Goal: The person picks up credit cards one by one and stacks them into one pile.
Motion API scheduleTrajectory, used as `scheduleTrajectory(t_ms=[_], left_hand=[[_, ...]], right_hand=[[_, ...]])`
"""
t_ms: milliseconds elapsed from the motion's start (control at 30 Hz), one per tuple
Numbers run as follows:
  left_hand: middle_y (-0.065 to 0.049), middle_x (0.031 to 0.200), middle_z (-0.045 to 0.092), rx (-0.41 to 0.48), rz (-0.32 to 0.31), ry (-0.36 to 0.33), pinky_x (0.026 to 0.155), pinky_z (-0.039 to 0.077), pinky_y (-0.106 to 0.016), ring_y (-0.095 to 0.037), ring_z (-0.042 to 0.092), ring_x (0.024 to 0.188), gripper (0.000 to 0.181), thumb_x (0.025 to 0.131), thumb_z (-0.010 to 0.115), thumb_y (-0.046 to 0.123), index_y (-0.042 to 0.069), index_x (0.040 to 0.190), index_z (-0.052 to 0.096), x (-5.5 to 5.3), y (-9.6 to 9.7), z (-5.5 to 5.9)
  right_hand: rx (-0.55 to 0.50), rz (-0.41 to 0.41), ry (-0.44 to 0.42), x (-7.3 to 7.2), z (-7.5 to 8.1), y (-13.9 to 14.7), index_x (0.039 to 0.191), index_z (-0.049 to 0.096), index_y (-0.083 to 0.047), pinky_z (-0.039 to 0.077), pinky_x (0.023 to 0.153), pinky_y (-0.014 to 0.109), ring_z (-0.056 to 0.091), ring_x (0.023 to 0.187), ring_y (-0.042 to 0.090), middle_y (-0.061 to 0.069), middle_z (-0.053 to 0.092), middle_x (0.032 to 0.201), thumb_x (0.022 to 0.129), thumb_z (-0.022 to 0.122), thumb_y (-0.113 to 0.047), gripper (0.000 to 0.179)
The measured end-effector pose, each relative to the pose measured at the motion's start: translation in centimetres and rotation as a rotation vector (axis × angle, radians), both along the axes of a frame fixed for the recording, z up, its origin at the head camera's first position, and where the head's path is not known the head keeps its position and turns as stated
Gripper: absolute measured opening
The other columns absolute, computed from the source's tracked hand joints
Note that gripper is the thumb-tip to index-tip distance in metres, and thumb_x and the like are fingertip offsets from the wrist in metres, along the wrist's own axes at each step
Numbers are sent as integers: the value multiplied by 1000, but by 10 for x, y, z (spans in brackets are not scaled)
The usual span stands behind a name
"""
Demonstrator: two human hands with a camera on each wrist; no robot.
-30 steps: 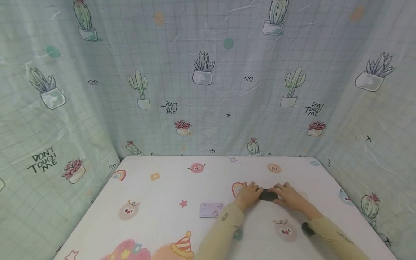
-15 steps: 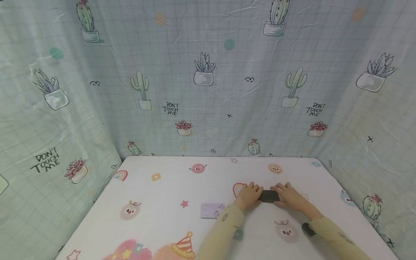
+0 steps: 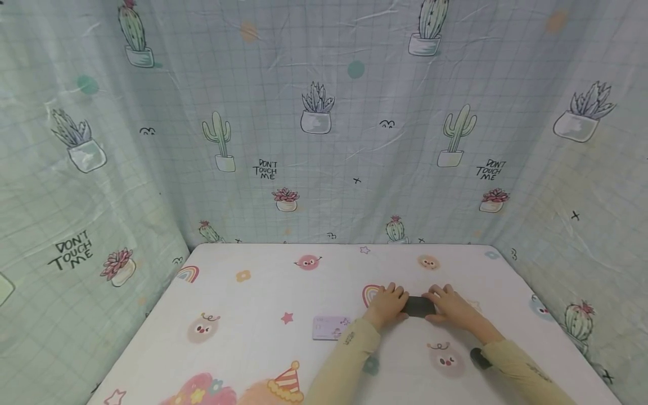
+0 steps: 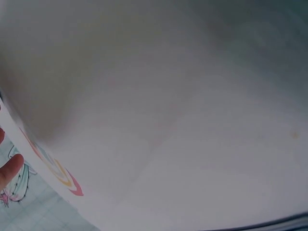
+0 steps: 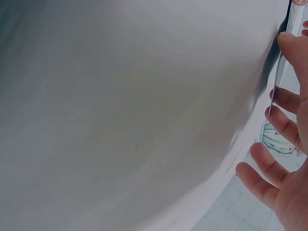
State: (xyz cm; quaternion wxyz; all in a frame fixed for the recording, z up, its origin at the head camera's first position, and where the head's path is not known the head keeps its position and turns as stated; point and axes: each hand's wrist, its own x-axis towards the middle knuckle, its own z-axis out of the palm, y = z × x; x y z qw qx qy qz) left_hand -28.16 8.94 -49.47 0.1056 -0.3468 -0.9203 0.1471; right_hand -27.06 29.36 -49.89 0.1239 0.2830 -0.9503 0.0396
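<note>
A thin, flat, dark rectangle [image 3: 419, 306] lies between both hands on the right half of the table in the head view. My left hand [image 3: 387, 305] grips its left end. My right hand [image 3: 450, 305] pinches the opposite end. In the right wrist view the dark rectangle [image 5: 277, 62] is seen edge-on as a thin strip between thumb [image 5: 291, 48] and fingers, while the two lower fingers stand off it. Only fingertips of my left hand [image 4: 10, 169] show at the left border of the left wrist view.
A purple printed pack [image 3: 329, 327] lies left of my left forearm, partly hidden by the sleeve [image 3: 349, 354]. A black rounded object [image 3: 478, 358] sits partly under my right sleeve [image 3: 521, 368]. The white patterned table [image 3: 243, 315] meets a cactus-print curtain [image 3: 329, 157] at the back and sides.
The dark rectangle's face shows slightly more than a second ago. Both hands keep their hold on its ends in nearly the same place.
</note>
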Motion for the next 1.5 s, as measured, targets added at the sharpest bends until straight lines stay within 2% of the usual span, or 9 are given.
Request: scheduleTrajectory(t_ms=[367, 667, 800, 1033, 1233, 1500], left_hand=[[8, 124, 45, 1, 8, -38, 95, 38, -29, -10, 41, 112, 61, 82, 41, 61, 25, 131, 39, -6, 2, -5], [6, 119, 47, 18, -11, -25, 92, 39, -28, -11, 42, 108, 58, 80, 45, 62, 23, 122, 49, -5, 1, -1], [5, 118, 48, 9, -14, -23, 92, 39, -28, -11, 42, 108, 55, 80, 46, 62, 23, 118, 51, -6, -1, 1], [4, 118, 52, -4, -3, -46, 97, 37, -33, -14, 42, 113, 56, 81, 46, 61, 23, 121, 49, -6, -2, 1], [6, 114, 55, -8, -29, 4, 96, 38, -34, -13, 44, 110, 55, 81, 46, 61, 22, 119, 51, -5, -6, 4], [6, 111, 58, 20, -41, 61, 92, 40, -35, -13, 47, 106, 54, 80, 48, 60, 20, 117, 54, 1, -12, 9]], right_hand=[[14, -23, -35, -1, 1, -3, 107, 58, -7, 39, 65, 31, 40, 76, 15, 2, 51, 95, 71, 69, -38, 48], [2, -1, 33, 3, 3, -5, 102, 60, -7, 40, 67, 33, 42, 77, 15, 2, 51, 92, 69, 72, -34, 45], [-10, -5, 34, 4, 2, -6, 102, 59, -7, 41, 69, 36, 45, 82, 19, 3, 52, 94, 69, 72, -34, 45], [-5, -25, 10, 6, 1, -8, 107, 57, -5, 41, 76, 44, 48, 91, 24, 5, 56, 98, 72, 68, -38, 49], [11, -50, 31, 8, 1, -10, 108, 58, -9, 38, 74, 40, 46, 89, 21, 2, 57, 96, 71, 68, -41, 50], [25, -52, 107, 12, 4, -14, 107, 60, -10, 36, 71, 37, 45, 86, 21, 1, 58, 95, 70, 69, -42, 50]])
